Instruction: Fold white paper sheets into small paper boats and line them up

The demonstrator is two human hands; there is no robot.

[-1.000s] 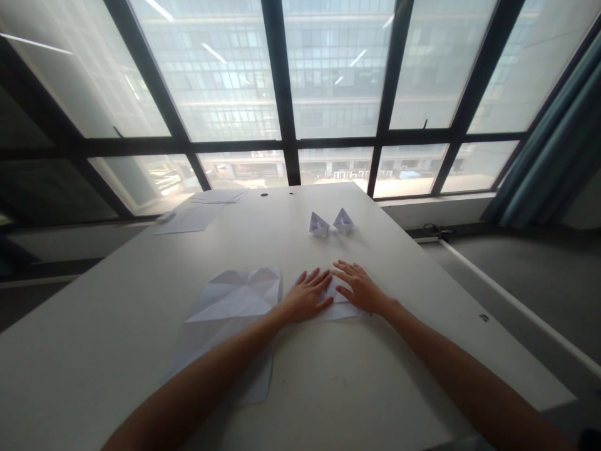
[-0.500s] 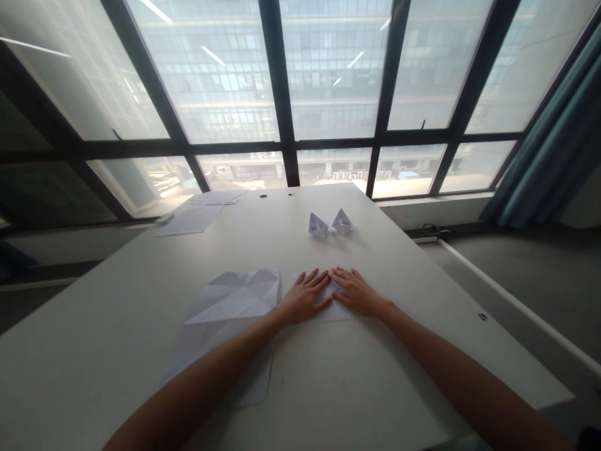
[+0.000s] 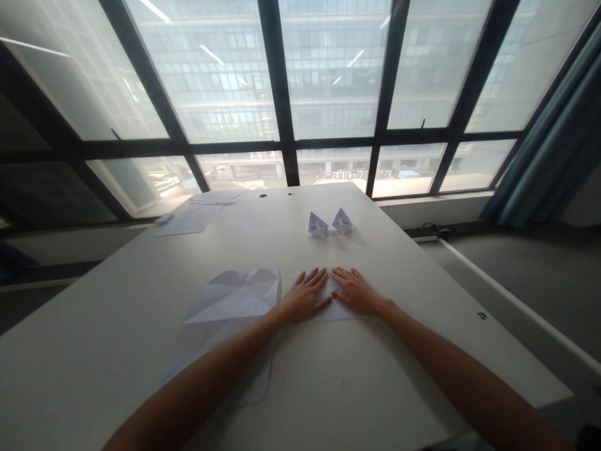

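Note:
A white sheet of paper (image 3: 334,309), apparently folded, lies flat on the table under both hands. My left hand (image 3: 307,295) rests on its left part, palm down with the fingers stretched out. On the right part lies my right hand (image 3: 357,293), also flat, its fingertips pointing toward the left hand. A narrow strip of paper shows between the two hands; much of the rest is covered. Left of them is a larger creased white sheet (image 3: 230,307), partly beneath my left forearm.
Two folded paper boats (image 3: 318,225) stand side by side beyond my hands. Several flat white sheets (image 3: 188,219) lie at the far left of the white table (image 3: 389,388). Windows (image 3: 333,69) rise behind it, and a blue curtain (image 3: 539,156) hangs at right.
The fingertips of my two hands have drawn slightly apart, showing a little more paper between them. Everything else stays where it was.

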